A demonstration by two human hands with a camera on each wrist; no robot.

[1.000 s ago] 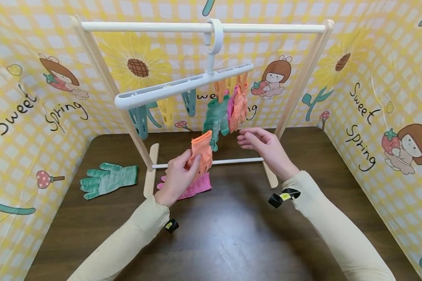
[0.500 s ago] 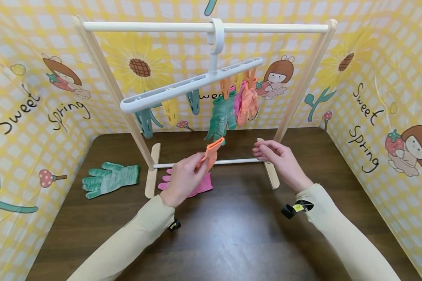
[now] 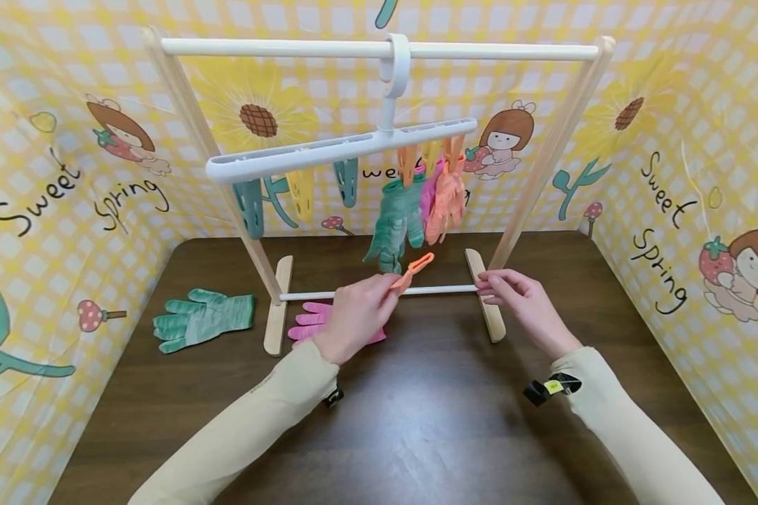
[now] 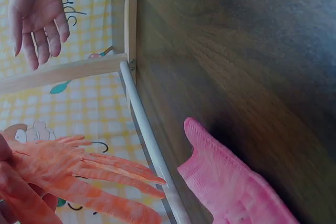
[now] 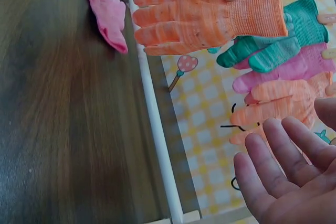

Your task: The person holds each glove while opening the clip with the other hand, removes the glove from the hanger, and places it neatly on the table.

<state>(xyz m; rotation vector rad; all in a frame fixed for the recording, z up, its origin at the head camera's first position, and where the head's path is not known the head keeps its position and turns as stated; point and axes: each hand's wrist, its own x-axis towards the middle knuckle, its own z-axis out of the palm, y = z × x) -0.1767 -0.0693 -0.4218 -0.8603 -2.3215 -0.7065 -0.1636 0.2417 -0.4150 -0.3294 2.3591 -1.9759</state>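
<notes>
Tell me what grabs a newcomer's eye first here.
The left hand pinches an orange glove above the rack's lower bar. Behind it, green, pink and orange gloves hang clipped to the white peg hanger. The right hand hovers open beside the rack.

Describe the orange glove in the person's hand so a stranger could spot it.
Find the wooden drying rack on the brown table. In front of its low white rod, the left hand pinches an orange glove. The other orange glove hangs clipped from the hanger above.

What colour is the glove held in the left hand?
Orange glove, with faint darker speckling; clearest in the right wrist view.
</notes>
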